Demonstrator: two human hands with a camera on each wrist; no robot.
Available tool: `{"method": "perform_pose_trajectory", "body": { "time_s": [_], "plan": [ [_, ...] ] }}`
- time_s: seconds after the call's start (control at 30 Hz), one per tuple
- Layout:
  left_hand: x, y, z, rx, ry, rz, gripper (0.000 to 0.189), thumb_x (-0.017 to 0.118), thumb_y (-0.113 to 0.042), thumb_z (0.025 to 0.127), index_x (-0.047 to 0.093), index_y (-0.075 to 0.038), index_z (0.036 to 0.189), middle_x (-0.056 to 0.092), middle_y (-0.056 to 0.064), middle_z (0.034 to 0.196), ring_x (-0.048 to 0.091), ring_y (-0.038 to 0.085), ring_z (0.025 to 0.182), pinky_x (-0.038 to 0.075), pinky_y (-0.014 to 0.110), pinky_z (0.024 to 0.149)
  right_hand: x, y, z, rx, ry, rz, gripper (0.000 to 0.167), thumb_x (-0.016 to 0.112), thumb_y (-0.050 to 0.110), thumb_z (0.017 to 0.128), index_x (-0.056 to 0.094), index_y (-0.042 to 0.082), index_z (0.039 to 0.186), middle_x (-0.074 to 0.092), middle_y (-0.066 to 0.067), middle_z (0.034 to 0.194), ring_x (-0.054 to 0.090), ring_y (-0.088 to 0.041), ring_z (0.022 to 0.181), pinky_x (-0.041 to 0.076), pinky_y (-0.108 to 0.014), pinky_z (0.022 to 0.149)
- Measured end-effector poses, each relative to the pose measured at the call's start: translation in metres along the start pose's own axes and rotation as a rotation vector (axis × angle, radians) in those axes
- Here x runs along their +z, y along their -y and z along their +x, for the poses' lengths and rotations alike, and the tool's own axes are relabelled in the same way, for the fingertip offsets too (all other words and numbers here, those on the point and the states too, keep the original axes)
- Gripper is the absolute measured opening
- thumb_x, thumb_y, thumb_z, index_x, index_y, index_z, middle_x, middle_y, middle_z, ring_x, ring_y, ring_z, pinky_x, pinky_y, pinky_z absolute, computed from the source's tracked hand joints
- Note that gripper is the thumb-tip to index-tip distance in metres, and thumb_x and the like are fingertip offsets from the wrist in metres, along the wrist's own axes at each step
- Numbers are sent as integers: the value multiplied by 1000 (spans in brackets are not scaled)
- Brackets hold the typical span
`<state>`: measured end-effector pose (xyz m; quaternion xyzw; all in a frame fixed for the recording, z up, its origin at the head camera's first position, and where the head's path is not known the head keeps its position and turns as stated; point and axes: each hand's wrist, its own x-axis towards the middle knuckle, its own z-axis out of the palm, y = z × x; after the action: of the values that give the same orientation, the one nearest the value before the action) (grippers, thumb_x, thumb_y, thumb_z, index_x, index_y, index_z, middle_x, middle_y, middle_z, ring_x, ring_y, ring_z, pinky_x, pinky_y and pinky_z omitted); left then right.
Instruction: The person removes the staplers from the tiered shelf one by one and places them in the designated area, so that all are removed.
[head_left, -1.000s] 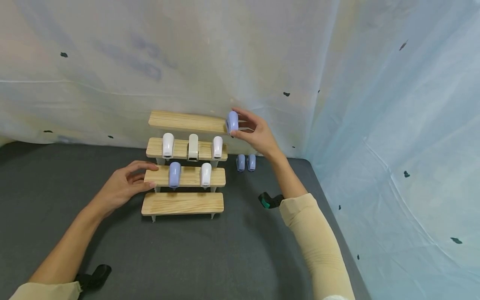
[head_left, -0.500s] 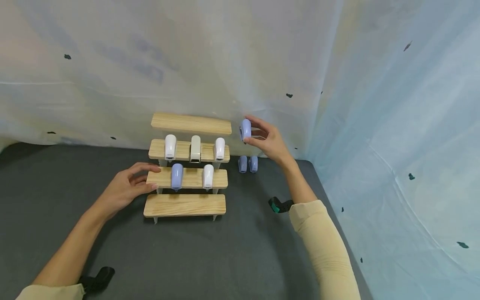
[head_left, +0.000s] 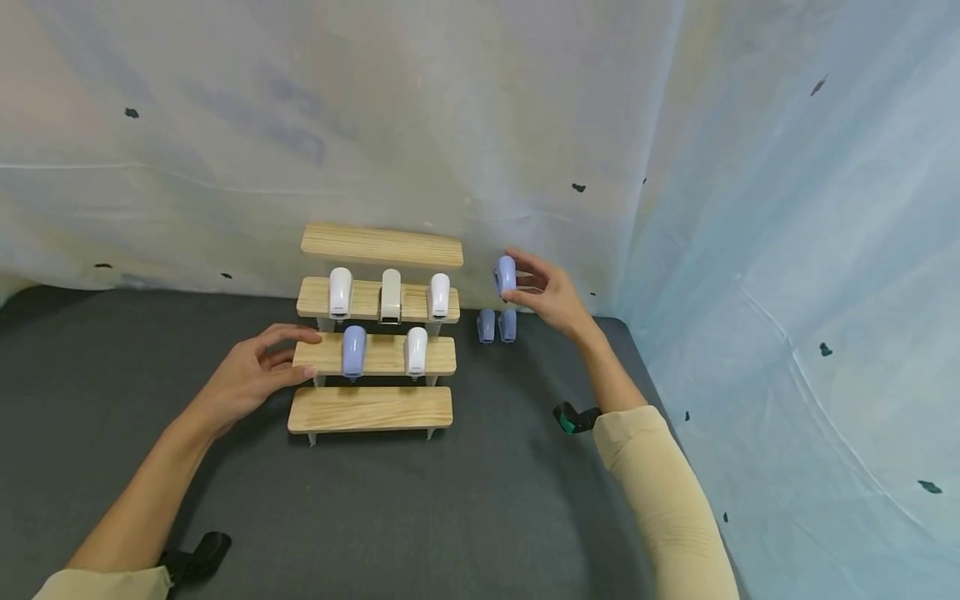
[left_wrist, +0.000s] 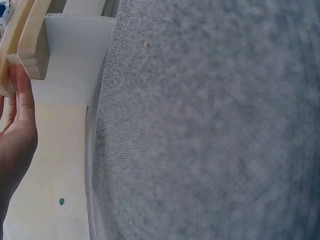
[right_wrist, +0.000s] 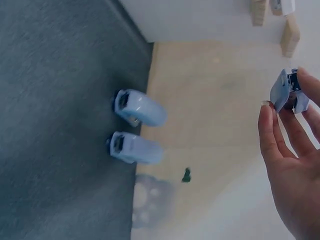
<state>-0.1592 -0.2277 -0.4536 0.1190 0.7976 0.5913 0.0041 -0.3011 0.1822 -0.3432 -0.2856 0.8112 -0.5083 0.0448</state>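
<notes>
Right of the wooden stand, our right hand holds a blue stapler in the air

Off the stand's right end, apart from every tier, we grip the blue stapler between the thumb and fingertips of our right hand. Below it in the head view, a second blue stapler and a third blue stapler sit just beside each other on the dark table, near the pale cloth behind.

At the stand's left end, our left hand grasps the second tier from the bottom, thumb toward the front edge and fingers toward the back. On that tier we see a fourth blue stapler on the left and a white stapler toward the right, well apart.

One step higher, on the third tier, three more stand in a row: a white one at left, a beige one in the middle and a smaller white one at right. The top tier lies against the cloth in our view.

Around our forearms are cream sleeves, and beside the right one juts a black device with a green patch
</notes>
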Motion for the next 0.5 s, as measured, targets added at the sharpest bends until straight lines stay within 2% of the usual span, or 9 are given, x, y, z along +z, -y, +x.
{"method": "perform_pose_trajectory", "body": {
  "time_s": [0.17, 0.33, 0.5],
  "plan": [
    [-1, 0, 0, 6, 3, -6, 45, 70, -20, 96, 54, -8, 137, 45, 2, 138, 57, 0, 113, 54, 21, 81, -6, -28, 0, 6, 3, -15, 64, 70, -2, 91, 44, 4, 149, 52, -23, 139, 55, -43, 120, 55, -36, 89],
    [-1, 0, 1, 12, 3, -8, 45, 69, -20, 96, 54, -8, 137, 45, 2, 138, 58, 1, 113, 54, 21, 81, -11, -41, -6, 27, -7, -22, 64, 71, 0, 91, 45, 6, 149, 52, -20, 140, 56, -39, 120, 54, -39, 91],
    [-1, -1, 0, 7, 6, -13, 45, 69, -19, 96, 54, -8, 136, 46, 3, 138, 58, 2, 112, 54, 22, 80, -16, -53, -12, 41, -14, -32, 64, 71, 0, 91, 44, 5, 149, 50, -20, 142, 55, -41, 122, 52, -41, 95]
  ]
}}
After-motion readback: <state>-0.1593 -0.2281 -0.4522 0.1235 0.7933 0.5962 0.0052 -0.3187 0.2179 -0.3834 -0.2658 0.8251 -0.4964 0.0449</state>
